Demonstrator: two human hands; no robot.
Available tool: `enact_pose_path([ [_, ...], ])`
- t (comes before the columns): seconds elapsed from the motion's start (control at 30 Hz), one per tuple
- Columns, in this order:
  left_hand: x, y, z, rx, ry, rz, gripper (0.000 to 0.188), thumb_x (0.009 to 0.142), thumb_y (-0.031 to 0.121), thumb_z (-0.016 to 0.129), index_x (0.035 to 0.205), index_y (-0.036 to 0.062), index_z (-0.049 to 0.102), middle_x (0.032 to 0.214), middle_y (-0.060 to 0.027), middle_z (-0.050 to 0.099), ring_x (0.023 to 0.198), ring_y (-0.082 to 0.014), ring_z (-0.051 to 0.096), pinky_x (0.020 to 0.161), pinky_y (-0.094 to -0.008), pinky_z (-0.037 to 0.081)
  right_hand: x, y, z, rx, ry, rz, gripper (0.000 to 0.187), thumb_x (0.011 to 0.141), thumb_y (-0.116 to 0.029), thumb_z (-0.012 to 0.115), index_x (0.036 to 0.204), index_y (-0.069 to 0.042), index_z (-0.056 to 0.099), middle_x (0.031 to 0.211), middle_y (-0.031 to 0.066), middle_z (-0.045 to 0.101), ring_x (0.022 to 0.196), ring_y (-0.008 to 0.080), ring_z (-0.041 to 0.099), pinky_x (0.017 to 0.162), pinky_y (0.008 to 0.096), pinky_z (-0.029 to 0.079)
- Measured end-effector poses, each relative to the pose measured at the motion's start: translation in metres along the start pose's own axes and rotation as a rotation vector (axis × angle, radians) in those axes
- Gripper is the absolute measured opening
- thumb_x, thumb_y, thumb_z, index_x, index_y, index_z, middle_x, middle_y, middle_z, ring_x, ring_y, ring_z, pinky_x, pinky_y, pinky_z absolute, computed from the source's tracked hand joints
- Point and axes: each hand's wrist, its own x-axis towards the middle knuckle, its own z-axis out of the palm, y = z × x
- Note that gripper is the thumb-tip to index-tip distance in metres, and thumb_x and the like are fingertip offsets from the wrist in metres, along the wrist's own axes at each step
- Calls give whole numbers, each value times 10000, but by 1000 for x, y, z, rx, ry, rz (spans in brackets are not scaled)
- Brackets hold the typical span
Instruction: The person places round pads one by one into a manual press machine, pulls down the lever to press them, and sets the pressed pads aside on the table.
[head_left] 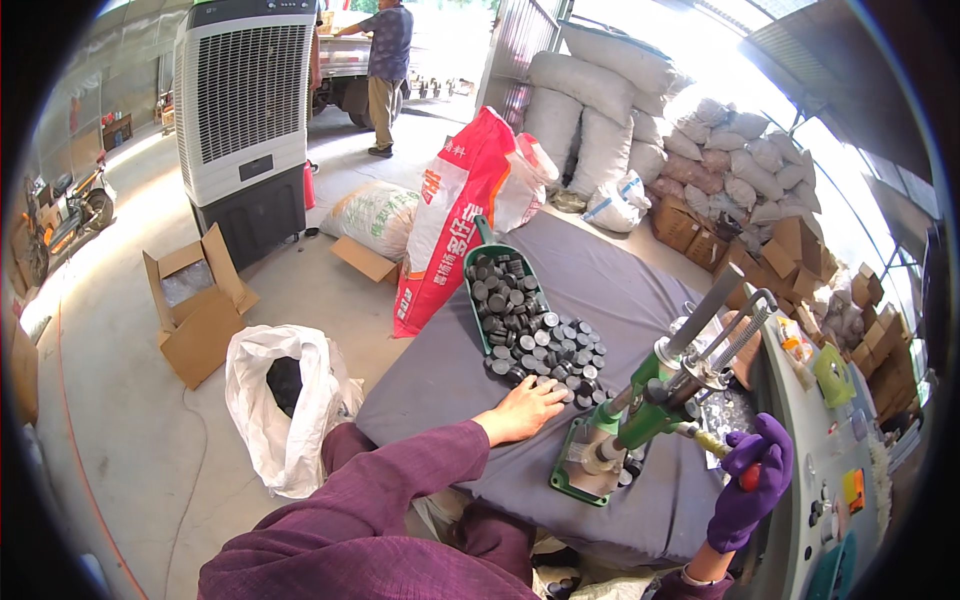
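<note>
My bare left hand (525, 410) reaches to the near edge of a pile of small black round caps (560, 347), fingers stretched out and touching them. The caps spill from a green scoop (473, 305) lying on the grey cloth. To the right stands a green hand press (655, 400) with a metal column, a spring and a flat base. My right hand (752, 480), in a purple glove, is closed around the red-knobbed end of the press lever (708, 440). A few caps lie beside the press base, partly hidden by it.
An open white sack (262, 410) with dark contents stands at my left, near an open cardboard box (203, 325). Beyond the table are a red-and-white bag (450, 225) and a tall air cooler (250, 120). Stuffed sacks (585, 90) are stacked behind. Another person (388, 75) stands by a truck.
</note>
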Motion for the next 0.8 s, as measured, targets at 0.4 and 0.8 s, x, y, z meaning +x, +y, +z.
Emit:
enact_pose_path([
  [0.4,-23,15,-22,132,162,-64,201,771,151,623,958,81,650,1021,-109,581,975,-271,540,796,-403,428,0,-2,2,31,-32,-8,445,978,-282,381,1193,53,581,637,-2,441,594,116,469,781,348,477],
  [0.8,-26,9,-33,-223,158,-5,313,651,13,682,954,68,628,903,-76,635,862,-308,559,760,-407,505,7,3,1,71,-43,-32,475,963,-269,397,1204,91,592,675,49,547,627,150,550,843,398,526],
])
